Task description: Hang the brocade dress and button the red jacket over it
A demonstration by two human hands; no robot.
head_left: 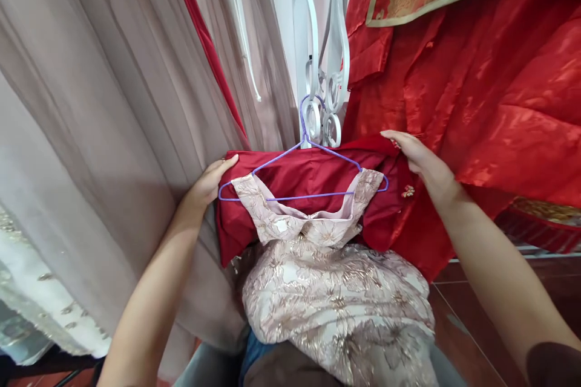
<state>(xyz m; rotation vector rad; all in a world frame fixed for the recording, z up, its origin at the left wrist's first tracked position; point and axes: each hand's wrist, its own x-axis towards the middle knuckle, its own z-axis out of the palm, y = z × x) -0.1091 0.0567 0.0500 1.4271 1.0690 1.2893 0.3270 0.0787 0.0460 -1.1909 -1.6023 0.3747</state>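
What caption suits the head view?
Both hands, left hand and right hand, grip a red garment behind a floral dress on a purple hanger.

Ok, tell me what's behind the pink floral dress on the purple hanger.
A dark red garment lies behind the pink floral dress; both hands grip its shoulders. Its lower part is covered.
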